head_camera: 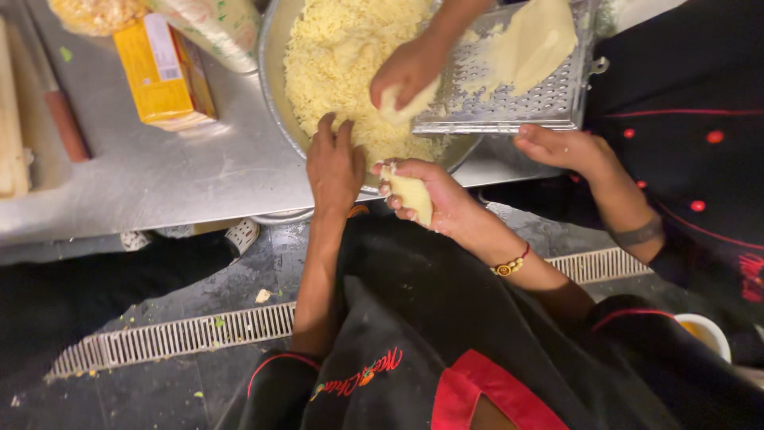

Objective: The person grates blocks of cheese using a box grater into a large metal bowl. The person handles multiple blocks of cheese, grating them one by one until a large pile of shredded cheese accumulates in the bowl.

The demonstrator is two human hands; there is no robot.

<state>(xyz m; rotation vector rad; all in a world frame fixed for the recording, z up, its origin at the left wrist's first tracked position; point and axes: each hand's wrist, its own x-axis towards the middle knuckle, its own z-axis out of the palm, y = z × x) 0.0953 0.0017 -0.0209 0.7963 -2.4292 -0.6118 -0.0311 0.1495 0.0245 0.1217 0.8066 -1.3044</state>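
Head view, looking down at a steel surface [159, 175] edge.

Left hand [334, 163]: flat, fingers extended, resting on the rim of the large metal bowl [270, 72]; grasping nothing. Right hand [434, 199]: clenched around a pale yellow block of cheese [412, 195], held just off the bowl's rim at 6 o'clock, over the edge of the surface.

A co-worker's hand [410, 68] comes in from 12 o'clock and presses a second piece of cheese [398, 102] against a flat metal grater [517, 99] laid across the bowl at 3 o'clock. The co-worker's other hand [561, 147] steadies the grater's near edge. A larger cheese slab [529, 40] rests on the grater. The bowl holds a heap of grated cheese [334, 56].

Risks (judgement):
- Held block is beyond the surface edge; a greasy grip could drop it to the floor, near the drain grate [183, 334]
- Co-worker's piece is small, so knuckles are close to the grater teeth; a slip could scrape skin
- Grater only bridges the rim; uneven pressure could tip it

Counts: hands 4 (2 own, 2 co-worker's); cheese pieces 3; bowl 1; grater 1; yellow carton [163, 72] 1, at 10 o'clock; bagged items at 11–12 o'clock 2, contents unclear; white cup [704, 330] 1, at 4 o'clock
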